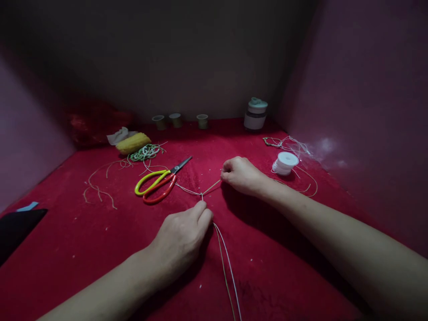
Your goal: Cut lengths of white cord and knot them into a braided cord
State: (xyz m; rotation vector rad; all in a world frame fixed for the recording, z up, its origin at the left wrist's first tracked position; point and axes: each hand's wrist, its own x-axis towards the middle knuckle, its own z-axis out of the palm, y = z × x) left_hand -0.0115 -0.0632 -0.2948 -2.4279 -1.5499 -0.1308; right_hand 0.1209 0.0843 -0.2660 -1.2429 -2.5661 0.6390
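Note:
My left hand (183,232) is closed in a pinch on white and tan cords (224,249), whose loose lengths trail down toward the near edge of view. Just beyond its fingertips the cords meet at a small knot or crossing (201,194). My right hand (241,175) pinches a tan cord (211,186) that runs taut from that crossing. From the same spot white cord (185,189) leads left, passing by the scissors (160,182), which have one yellow and one red handle and lie on the red cloth. The fingertips of both hands are partly hidden.
To the right sits a white thread spool (285,163) near a loose cord bundle (287,143). Behind stand a lidded jar (256,114) and three small spools (202,121). A yellow roll (133,143), a green-white cord tangle (146,152) and tan strands (98,189) lie left. Walls enclose the surface.

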